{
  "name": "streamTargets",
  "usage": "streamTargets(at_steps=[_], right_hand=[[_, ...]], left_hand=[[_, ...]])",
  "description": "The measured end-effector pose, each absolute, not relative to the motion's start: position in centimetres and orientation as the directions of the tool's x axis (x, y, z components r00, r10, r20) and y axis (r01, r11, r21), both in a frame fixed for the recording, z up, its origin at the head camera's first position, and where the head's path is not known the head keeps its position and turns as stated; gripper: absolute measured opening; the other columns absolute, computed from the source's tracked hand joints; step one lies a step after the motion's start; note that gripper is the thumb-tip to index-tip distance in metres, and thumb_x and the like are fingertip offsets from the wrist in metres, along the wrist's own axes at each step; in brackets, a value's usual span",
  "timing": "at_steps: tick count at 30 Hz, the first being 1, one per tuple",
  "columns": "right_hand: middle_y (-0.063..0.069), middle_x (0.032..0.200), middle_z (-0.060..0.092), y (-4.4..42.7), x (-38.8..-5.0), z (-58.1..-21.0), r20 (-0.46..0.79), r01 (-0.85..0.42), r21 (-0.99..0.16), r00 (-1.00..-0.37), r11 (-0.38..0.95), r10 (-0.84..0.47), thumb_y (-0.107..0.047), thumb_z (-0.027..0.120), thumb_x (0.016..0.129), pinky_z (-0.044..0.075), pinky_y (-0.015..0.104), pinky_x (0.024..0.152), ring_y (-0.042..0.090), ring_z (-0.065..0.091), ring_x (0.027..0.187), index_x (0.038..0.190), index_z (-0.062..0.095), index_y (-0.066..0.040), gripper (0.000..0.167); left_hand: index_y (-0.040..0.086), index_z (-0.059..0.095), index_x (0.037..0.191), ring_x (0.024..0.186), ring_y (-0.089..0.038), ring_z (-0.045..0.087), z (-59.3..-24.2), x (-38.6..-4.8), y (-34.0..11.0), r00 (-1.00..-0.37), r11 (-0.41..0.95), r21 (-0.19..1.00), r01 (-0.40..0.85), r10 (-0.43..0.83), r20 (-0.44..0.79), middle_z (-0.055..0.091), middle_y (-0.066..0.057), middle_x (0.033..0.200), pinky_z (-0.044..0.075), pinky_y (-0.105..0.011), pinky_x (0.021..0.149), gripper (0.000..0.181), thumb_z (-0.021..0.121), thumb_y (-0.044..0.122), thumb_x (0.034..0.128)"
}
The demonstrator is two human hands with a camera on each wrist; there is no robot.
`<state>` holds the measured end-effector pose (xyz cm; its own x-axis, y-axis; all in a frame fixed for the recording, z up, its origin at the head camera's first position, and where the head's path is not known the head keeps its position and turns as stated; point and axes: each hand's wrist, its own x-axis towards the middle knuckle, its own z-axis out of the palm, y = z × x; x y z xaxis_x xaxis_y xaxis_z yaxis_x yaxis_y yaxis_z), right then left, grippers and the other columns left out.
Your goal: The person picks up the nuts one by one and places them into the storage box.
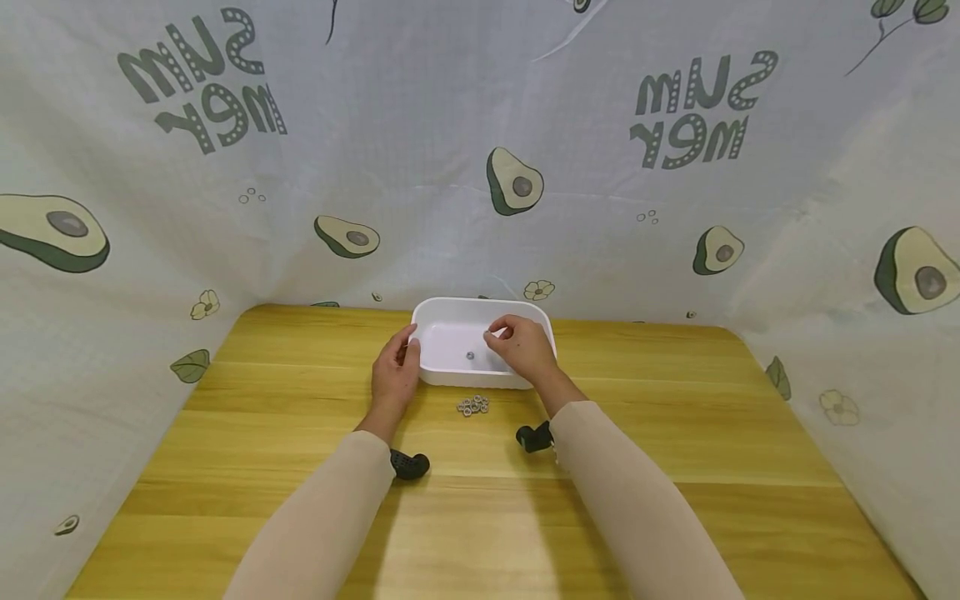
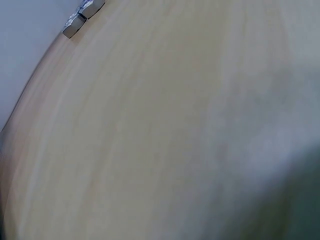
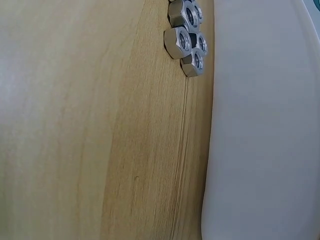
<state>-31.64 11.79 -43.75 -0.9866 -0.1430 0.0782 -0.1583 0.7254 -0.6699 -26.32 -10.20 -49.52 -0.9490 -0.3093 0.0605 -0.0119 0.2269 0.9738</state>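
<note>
Nearest along the bench (image 1: 675,433), two pale sleeves (image 1: 322,517) slant inward with black wrist gear (image 1: 410,466) at their cuffs, an approach that leaves the middle free for both hands. Farther out, at six o'clock from the tray's centre, metal nuts (image 1: 474,406) lie bunched and touching, just beside the near wall, probably so the reach over the rim stays short. At about eight o'clock, the left hand (image 1: 396,367) rests against the white tray (image 1: 480,379), its grip loose with thumb and fingers apart, seemingly to steady it. The right hand (image 1: 522,346) comes in from four o'clock and hangs above the tray; its fingertips gather, but I cannot tell whether that grip holds anything. A lone nut (image 1: 470,355) sits on the tray floor, slightly toward seven o'clock. Beyond, at twelve, a printed cloth (image 1: 450,142) hangs as a backdrop.
</note>
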Motion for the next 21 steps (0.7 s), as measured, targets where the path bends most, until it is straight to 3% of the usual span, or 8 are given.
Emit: streamTargets(at_steps=[12, 21], right_hand=[[0.005, 0.088, 0.062, 11.69, -31.56, -43.45, 0.072, -0.129, -0.695, -0.991, 0.708, -0.109, -0.035, 0.070, 0.095, 0.044, 0.028, 0.066, 0.020, 0.054, 0.077, 0.111, 0.072, -0.014, 0.027], [0.005, 0.089, 0.062, 12.11, -31.88, -43.55, 0.085, -0.071, -0.834, -0.996, 0.548, -0.001, -0.038, 0.068, 0.097, 0.043, 0.027, 0.065, 0.021, 0.055, 0.079, 0.109, 0.072, -0.014, 0.027]], left_hand=[[0.028, 0.058, 0.144, 0.120, -0.026, 0.059, -49.67, -26.43, -10.29, -0.946, 0.243, 0.970, 0.008, -0.312, 0.085, 0.063, -0.007, 0.135, 0.049, -0.045, 0.109, 0.040, 0.050, 0.039, 0.1058], [0.027, 0.059, 0.143, 0.119, -0.027, 0.060, -49.69, -26.45, -10.28, -0.944, 0.241, 0.970, 0.013, -0.317, 0.092, 0.064, -0.008, 0.134, 0.049, -0.046, 0.107, 0.040, 0.050, 0.038, 0.1053]])
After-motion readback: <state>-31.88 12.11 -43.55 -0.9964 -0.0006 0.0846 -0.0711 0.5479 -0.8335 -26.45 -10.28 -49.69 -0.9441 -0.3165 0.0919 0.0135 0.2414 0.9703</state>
